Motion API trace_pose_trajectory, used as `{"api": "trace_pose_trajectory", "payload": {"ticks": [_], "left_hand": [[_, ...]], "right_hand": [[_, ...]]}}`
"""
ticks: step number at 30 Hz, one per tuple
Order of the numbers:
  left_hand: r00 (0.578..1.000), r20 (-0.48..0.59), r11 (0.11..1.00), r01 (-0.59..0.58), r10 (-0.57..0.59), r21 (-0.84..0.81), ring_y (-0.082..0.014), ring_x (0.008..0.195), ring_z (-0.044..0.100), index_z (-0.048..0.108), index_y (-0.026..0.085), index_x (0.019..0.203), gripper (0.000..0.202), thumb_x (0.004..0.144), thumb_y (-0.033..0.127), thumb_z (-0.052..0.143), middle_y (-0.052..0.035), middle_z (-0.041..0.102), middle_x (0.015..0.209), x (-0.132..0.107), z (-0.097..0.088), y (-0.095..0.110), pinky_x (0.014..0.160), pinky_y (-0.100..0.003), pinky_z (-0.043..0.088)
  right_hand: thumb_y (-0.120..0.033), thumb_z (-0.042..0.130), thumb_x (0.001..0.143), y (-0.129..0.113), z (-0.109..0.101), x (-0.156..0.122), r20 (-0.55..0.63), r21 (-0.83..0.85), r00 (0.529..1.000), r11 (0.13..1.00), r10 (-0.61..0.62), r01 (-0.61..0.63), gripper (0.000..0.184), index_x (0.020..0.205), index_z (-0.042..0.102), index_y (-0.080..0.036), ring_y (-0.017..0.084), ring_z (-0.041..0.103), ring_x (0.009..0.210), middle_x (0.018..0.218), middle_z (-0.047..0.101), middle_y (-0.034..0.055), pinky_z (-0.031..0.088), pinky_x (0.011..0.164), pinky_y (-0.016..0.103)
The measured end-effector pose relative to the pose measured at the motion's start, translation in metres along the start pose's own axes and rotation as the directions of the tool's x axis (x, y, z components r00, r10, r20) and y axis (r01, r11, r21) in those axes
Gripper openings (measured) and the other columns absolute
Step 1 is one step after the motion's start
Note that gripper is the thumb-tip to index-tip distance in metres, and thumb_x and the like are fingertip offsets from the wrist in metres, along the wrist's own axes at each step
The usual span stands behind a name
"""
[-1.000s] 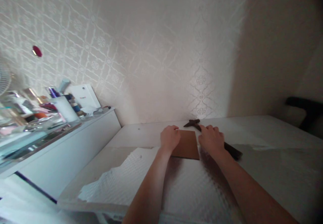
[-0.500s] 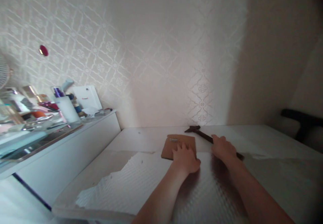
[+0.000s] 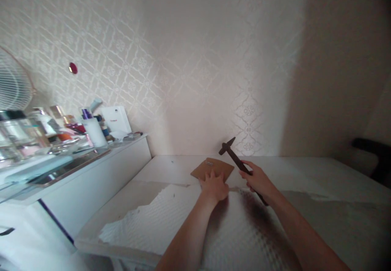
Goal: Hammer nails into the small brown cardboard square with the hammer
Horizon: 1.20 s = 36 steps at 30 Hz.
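Note:
My left hand (image 3: 214, 185) lies with spread fingers on a square piece of brown cardboard (image 3: 221, 167), pressing on its near side. On the cardboard, just beyond my fingertips, is a small silvery piece (image 3: 209, 163), too small to name. My right hand (image 3: 256, 177) is wrapped round the handle of a dark hammer (image 3: 233, 156). The hammer is raised and tilted, its head up and to the right of the cardboard, apart from it. Under my forearms a white quilted sheet (image 3: 152, 222) with a ragged edge covers part of the tabletop.
The white table (image 3: 299, 173) meets a patterned wall (image 3: 195, 79) at the back. To the left, a white cabinet (image 3: 122, 161) carries bottles, a white box (image 3: 116, 119) and a fan (image 3: 15, 79). A dark chair armrest (image 3: 371, 145) stands at the far right.
My right hand has lifted the hammer and swung its head up, bringing it closer to the cardboard. The cardboard has turned so a corner points away, with my left hand still on it.

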<state>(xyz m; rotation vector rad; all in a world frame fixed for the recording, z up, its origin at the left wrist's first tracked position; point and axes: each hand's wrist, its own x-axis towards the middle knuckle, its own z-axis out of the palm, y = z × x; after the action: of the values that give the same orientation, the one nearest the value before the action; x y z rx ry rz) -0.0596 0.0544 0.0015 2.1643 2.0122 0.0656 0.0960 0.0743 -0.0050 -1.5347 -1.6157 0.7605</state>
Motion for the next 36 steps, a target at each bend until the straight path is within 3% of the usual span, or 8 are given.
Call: {"api": "trace_pose_trajectory", "payload": {"ticks": [6, 9, 13, 19, 28, 33, 36], "left_hand": [[0.999, -0.027, 1.0, -0.029, 0.029, 0.01, -0.0391, 0.131, 0.024, 0.037, 0.028, 0.137, 0.055, 0.083, 0.039, 0.038, -0.0132, 0.031, 0.144, 0.001, -0.001, -0.003, 0.097, -0.064, 0.024], [0.998, -0.041, 0.998, -0.049, 0.05, 0.027, -0.0384, 0.129, 0.027, 0.04, 0.027, 0.135, 0.053, 0.083, 0.037, 0.038, -0.0129, 0.035, 0.142, 0.0, -0.003, -0.004, 0.097, -0.062, 0.026], [0.996, -0.023, 0.996, -0.083, 0.084, 0.038, -0.0393, 0.128, 0.027, 0.04, 0.026, 0.135, 0.053, 0.083, 0.035, 0.038, -0.0137, 0.036, 0.141, 0.0, -0.005, -0.005, 0.096, -0.063, 0.027], [0.995, -0.011, 0.995, -0.094, 0.095, 0.034, -0.0378, 0.129, 0.028, 0.037, 0.025, 0.137, 0.056, 0.082, 0.033, 0.038, -0.0132, 0.031, 0.143, 0.002, -0.004, -0.007, 0.098, -0.06, 0.027], [0.996, -0.014, 0.995, -0.092, 0.093, 0.039, -0.0364, 0.128, 0.03, 0.039, 0.026, 0.136, 0.054, 0.082, 0.034, 0.039, -0.0117, 0.036, 0.141, 0.0, -0.005, -0.006, 0.098, -0.058, 0.029], [0.996, -0.006, 0.996, -0.09, 0.09, 0.029, -0.0381, 0.129, 0.028, 0.04, 0.028, 0.135, 0.054, 0.082, 0.036, 0.04, -0.0115, 0.034, 0.142, 0.002, -0.004, -0.007, 0.098, -0.06, 0.028], [0.996, -0.002, 0.996, -0.087, 0.087, 0.02, -0.0391, 0.129, 0.027, 0.039, 0.027, 0.136, 0.055, 0.082, 0.037, 0.041, -0.0119, 0.033, 0.143, 0.003, -0.003, -0.008, 0.099, -0.06, 0.027]], "right_hand": [[-0.021, 0.042, 0.085, 0.0, 0.015, -0.004, -0.01, -0.21, 0.973, 0.952, -0.23, 0.223, 0.044, 0.128, 0.051, -0.021, 0.02, 0.063, 0.084, 0.095, 0.068, 0.0056, 0.047, 0.076, 0.031], [-0.022, 0.041, 0.087, 0.002, 0.019, -0.005, -0.009, -0.319, 0.967, 0.918, -0.253, 0.237, 0.043, 0.129, 0.05, -0.021, 0.023, 0.061, 0.096, 0.108, 0.065, 0.0077, 0.046, 0.082, 0.033], [-0.022, 0.041, 0.087, 0.005, 0.019, -0.006, 0.008, -0.413, 0.972, 0.884, -0.236, 0.219, 0.044, 0.13, 0.048, -0.023, 0.024, 0.062, 0.096, 0.105, 0.067, 0.008, 0.045, 0.083, 0.034], [-0.022, 0.04, 0.087, 0.007, 0.02, -0.004, 0.025, -0.419, 0.975, 0.883, -0.221, 0.211, 0.043, 0.13, 0.049, -0.025, 0.024, 0.062, 0.095, 0.102, 0.067, 0.0069, 0.045, 0.083, 0.033], [-0.021, 0.042, 0.086, 0.008, 0.021, -0.002, 0.016, -0.377, 0.975, 0.901, -0.223, 0.213, 0.045, 0.13, 0.05, -0.028, 0.022, 0.063, 0.093, 0.102, 0.068, 0.0047, 0.046, 0.079, 0.031], [-0.021, 0.041, 0.086, 0.006, 0.02, -0.003, -0.021, -0.33, 0.98, 0.927, -0.197, 0.179, 0.042, 0.126, 0.054, -0.025, 0.021, 0.063, 0.09, 0.1, 0.068, 0.0047, 0.046, 0.077, 0.029], [-0.02, 0.04, 0.086, 0.005, 0.02, -0.003, 0.013, -0.284, 0.984, 0.943, -0.178, 0.174, 0.044, 0.128, 0.053, -0.023, 0.02, 0.063, 0.084, 0.095, 0.069, 0.0052, 0.047, 0.074, 0.029]]}}
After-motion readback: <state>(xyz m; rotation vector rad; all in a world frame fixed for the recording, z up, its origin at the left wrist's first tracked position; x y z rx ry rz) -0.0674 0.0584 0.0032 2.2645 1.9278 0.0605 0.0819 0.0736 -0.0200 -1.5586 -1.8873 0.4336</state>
